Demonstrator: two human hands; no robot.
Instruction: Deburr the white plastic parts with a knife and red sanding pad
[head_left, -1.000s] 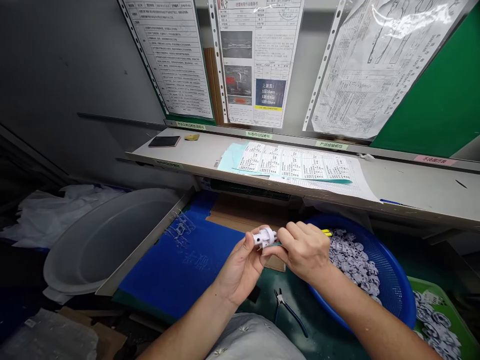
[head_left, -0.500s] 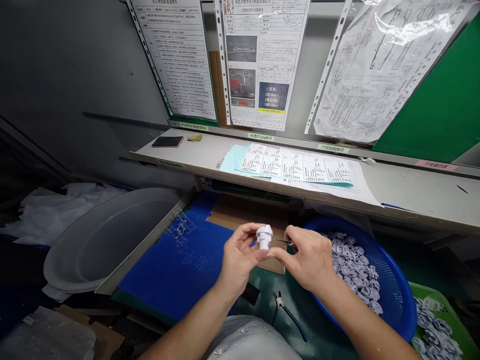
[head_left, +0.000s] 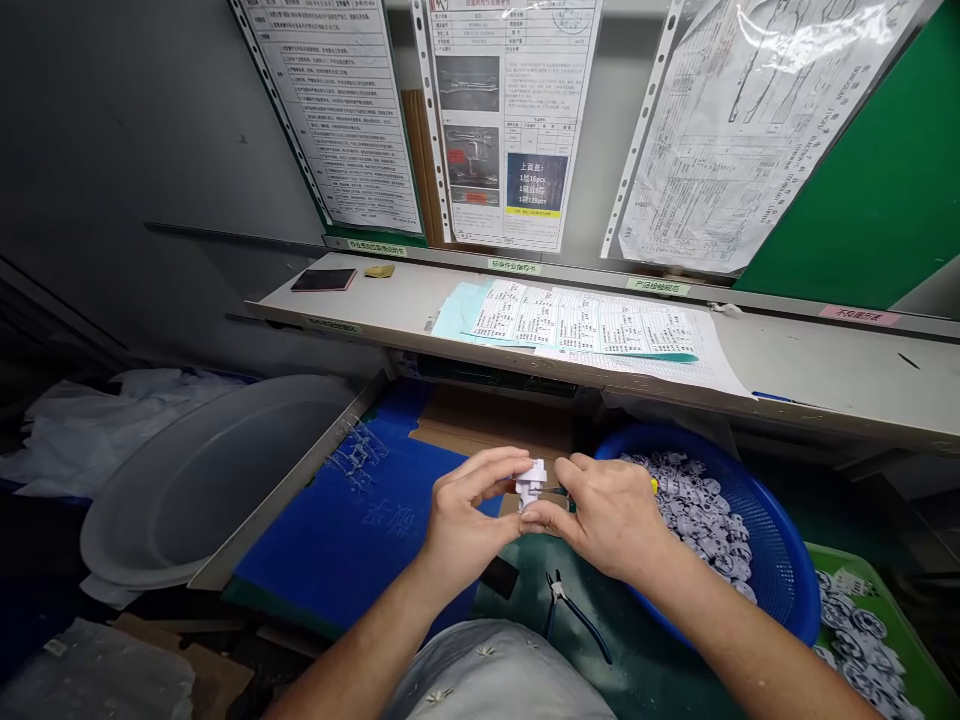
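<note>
In front of my body, my left hand [head_left: 461,505] pinches a small white plastic part [head_left: 532,480] with a round flange and a narrower stem. My right hand [head_left: 615,510] grips a thin-bladed tool [head_left: 556,490] whose blade reaches the part from the right. Most of its handle is hidden in the fist, and a bit of yellow shows behind the hand. The right thumb rests near the bottom of the part. Below the hands, diagonal cutters [head_left: 556,592] with dark blue handles lie on the green table, jaws pointing away from me.
To the right stand a blue basket [head_left: 801,600] of white plastic parts and a green bin [head_left: 870,568] with more. A blue sheet [head_left: 315,560] bearing clear plastic pieces [head_left: 356,455] lies left, beside a large grey tub [head_left: 105,510]. A shelf [head_left: 825,385] with papers [head_left: 585,325] crosses ahead.
The white part has tilted in my left fingers, and the blade now lies against it. Both hands have turned slightly. The whole view has shifted a little.
</note>
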